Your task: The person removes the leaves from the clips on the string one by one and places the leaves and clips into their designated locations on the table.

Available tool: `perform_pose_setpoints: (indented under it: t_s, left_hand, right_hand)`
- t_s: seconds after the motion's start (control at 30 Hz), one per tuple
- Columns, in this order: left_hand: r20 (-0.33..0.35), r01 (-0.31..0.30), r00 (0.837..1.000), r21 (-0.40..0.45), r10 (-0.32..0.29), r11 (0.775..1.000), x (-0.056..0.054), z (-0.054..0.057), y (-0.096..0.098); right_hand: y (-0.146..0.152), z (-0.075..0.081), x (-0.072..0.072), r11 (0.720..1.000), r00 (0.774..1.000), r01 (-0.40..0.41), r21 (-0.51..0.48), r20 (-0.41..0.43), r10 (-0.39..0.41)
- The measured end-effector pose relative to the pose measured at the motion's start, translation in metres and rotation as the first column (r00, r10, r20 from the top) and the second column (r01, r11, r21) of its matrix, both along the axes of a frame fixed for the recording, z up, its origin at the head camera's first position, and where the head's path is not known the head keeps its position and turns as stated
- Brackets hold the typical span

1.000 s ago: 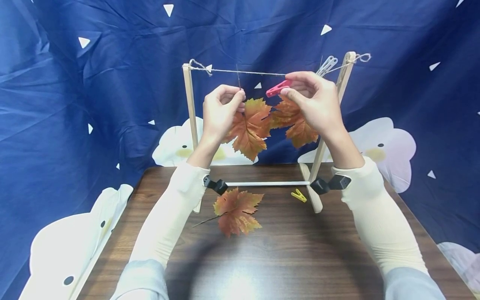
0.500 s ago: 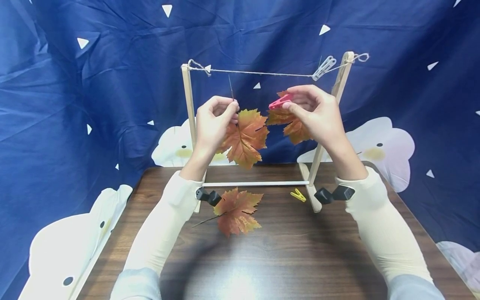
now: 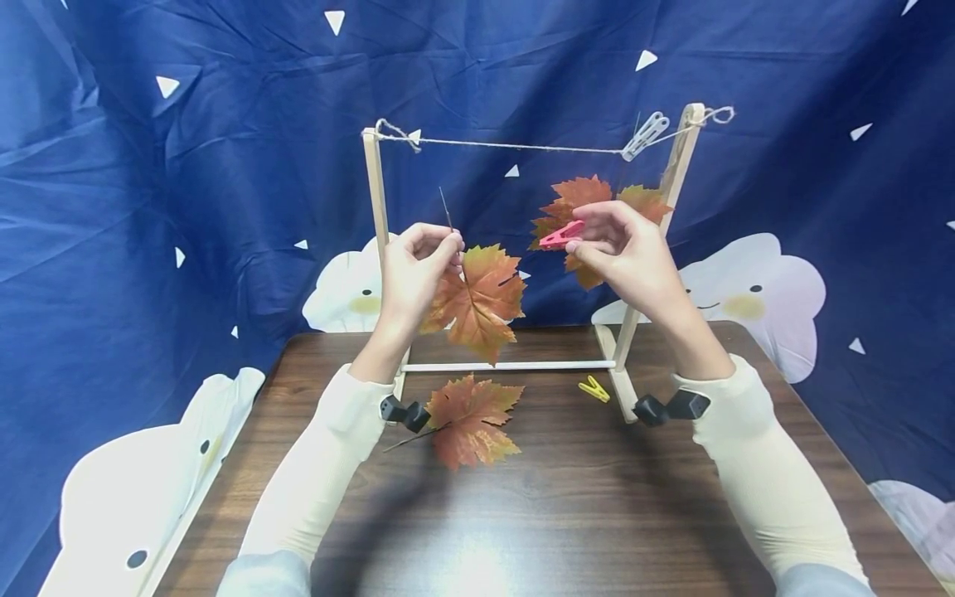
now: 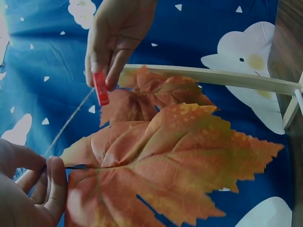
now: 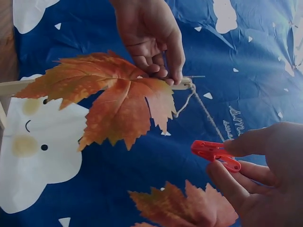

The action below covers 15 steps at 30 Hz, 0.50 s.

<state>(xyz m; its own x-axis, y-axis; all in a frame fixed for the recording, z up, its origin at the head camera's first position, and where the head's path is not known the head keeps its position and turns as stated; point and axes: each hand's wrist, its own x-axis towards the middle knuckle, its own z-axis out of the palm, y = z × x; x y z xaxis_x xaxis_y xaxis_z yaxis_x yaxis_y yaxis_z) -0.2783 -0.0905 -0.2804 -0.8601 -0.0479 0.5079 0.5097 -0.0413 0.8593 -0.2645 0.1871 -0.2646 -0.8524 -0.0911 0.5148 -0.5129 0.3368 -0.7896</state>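
Observation:
My left hand (image 3: 418, 269) pinches the thin dark stem of an orange maple leaf (image 3: 481, 303), which hangs below the string (image 3: 515, 148). In the left wrist view the leaf (image 4: 161, 161) spreads out from the fingertips. A red clothespin (image 3: 561, 235) is pinched between thumb and fingers of my right hand (image 3: 630, 249); its jaws point left toward the held leaf, apart from it. Behind the right hand, another maple leaf (image 3: 582, 195) hangs under a white clothespin (image 3: 645, 137) clipped on the string. The right hand covers part of that leaf.
A wooden stand with a left post (image 3: 375, 182) and right post (image 3: 681, 157) carries the string, and a white rod (image 3: 515, 366) joins it low down. On the brown table (image 3: 567, 514) lie a third maple leaf (image 3: 473, 421) and a yellow clothespin (image 3: 594, 389).
Both hands have come down from the string, the left also shifting leftward with its leaf. The red clothespin has dropped with the right hand, uncovering the white clothespin and more of the hanging leaf.

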Motion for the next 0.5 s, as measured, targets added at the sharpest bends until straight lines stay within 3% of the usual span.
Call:
perform_pose_setpoints:
  t_s: [0.3, 0.5]
  left_hand:
    - [0.041, 0.005, 0.999, 0.064, -0.008, 0.998, 0.001, -0.018, -0.006]
    - [0.064, 0.003, 0.998, 0.083, -0.008, 0.997, 0.004, -0.032, -0.012]
  right_hand:
    - [0.004, -0.024, -0.003, 0.999, 0.996, -0.032, 0.022, 0.081, 0.03]
    - [0.005, -0.042, -0.002, 0.995, 0.99, -0.043, 0.09, 0.14, 0.03]
